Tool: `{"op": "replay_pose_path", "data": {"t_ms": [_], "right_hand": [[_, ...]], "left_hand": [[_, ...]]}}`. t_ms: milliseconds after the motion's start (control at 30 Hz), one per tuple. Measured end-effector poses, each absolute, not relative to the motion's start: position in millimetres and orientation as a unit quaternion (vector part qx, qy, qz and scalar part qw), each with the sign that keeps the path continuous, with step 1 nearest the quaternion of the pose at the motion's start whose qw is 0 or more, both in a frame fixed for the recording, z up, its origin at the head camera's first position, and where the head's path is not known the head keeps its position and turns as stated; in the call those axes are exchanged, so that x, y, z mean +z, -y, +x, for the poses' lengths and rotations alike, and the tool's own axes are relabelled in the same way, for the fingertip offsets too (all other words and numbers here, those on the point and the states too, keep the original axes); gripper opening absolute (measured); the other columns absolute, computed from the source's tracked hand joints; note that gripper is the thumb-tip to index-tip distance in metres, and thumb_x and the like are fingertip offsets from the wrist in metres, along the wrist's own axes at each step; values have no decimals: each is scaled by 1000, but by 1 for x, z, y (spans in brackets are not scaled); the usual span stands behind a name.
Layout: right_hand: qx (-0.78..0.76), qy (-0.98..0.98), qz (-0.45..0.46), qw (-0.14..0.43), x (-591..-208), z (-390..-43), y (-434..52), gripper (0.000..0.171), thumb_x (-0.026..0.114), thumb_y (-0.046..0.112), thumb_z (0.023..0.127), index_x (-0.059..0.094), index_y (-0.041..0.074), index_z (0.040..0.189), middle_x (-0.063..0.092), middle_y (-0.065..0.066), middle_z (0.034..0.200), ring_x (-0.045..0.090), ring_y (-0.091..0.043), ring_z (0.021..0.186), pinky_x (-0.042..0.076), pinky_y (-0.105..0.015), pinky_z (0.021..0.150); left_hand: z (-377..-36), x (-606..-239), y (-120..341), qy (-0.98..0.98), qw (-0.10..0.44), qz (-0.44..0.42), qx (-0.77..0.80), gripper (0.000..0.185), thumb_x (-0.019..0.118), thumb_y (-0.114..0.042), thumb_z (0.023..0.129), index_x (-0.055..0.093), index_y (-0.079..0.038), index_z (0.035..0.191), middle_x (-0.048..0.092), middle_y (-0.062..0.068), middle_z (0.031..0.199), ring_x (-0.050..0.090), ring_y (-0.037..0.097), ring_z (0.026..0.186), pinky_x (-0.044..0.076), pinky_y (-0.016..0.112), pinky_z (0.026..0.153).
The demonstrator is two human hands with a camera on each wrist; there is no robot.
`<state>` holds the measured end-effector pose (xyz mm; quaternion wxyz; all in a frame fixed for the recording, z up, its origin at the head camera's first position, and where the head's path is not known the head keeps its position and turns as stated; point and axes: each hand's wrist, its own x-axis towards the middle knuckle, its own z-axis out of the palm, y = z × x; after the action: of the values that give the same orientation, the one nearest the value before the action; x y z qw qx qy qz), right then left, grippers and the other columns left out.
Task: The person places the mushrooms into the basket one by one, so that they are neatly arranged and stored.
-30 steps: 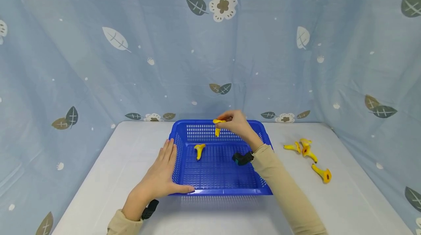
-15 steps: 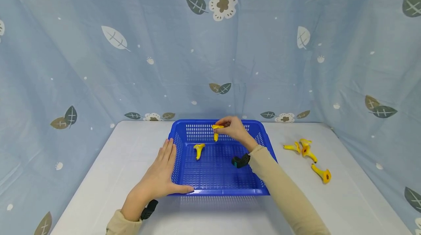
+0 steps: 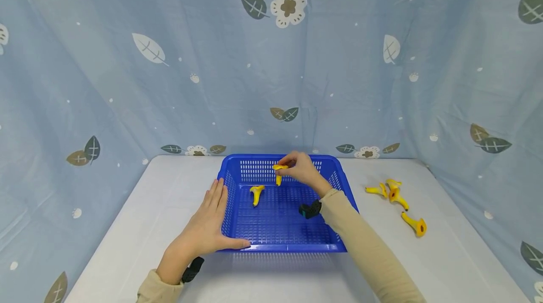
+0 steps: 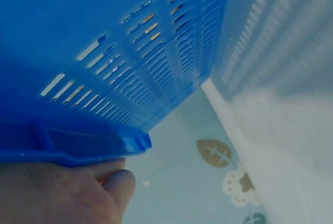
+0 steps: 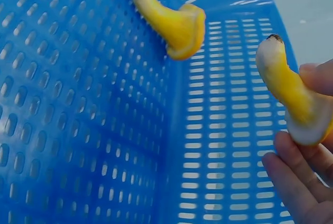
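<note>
Pale blue leaf-and-flower cloth backdrop [image 3: 339,58] behind a white table [image 3: 445,256], in soft even light

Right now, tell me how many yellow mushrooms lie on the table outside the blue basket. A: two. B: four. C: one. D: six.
B: four yellow mushrooms lie on the table to the right of the blue basket; one more lies inside it, and the right hand holds another.
</note>
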<state>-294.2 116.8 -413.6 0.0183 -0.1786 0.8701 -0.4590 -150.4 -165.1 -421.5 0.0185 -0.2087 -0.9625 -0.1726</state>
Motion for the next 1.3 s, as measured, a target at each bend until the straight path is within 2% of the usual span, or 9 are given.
{"op": "replay_pose_path", "data": {"t_ms": [333, 500, 667, 1167, 1300], "right_hand": [[-407, -894, -188, 29, -424, -292, -110, 24, 83, 13, 81, 76, 1, 101, 69, -7, 97, 65, -18, 82, 57, -34, 73], [-376, -906, -186, 52, -430, -293, -107, 25, 83, 13, 81, 76, 0, 101, 69, -7, 96, 64, -16, 80, 57, -30, 71], [-359, -914, -181, 60, -434, -293, -105, 20, 84, 14, 80, 77, 2, 94, 70, -6, 91, 64, -16, 78, 57, -31, 68], [-316, -933, -159, 69, -446, -296, -103, 17, 86, 16, 78, 78, 4, 88, 71, -4, 84, 63, -14, 74, 56, -30, 66], [-307, -935, -169, 62, -449, -295, -102, 15, 86, 14, 78, 78, 3, 84, 71, -4, 80, 63, -14, 69, 55, -30, 62]], "left_hand": [[-149, -422, 164, 964, 15, -199, -173, 142, 71, -81, 63, 9, 9, 155, -3, 24, 164, -6, 39, 150, 13, 57, 118], [-149, -422, 163, 965, 15, -197, -173, 142, 72, -80, 63, 9, 8, 155, -4, 23, 164, -6, 39, 150, 13, 57, 118], [-149, -423, 163, 963, 17, -203, -175, 142, 72, -79, 64, 9, 9, 155, -4, 24, 164, -6, 39, 150, 13, 57, 118], [-151, -423, 165, 962, 24, -214, -168, 145, 59, -91, 63, 10, 10, 154, -2, 25, 163, -5, 39, 150, 14, 57, 118], [-151, -424, 165, 963, 22, -211, -167, 146, 57, -93, 62, 9, 9, 155, -3, 24, 163, -6, 38, 150, 14, 56, 118]]}}
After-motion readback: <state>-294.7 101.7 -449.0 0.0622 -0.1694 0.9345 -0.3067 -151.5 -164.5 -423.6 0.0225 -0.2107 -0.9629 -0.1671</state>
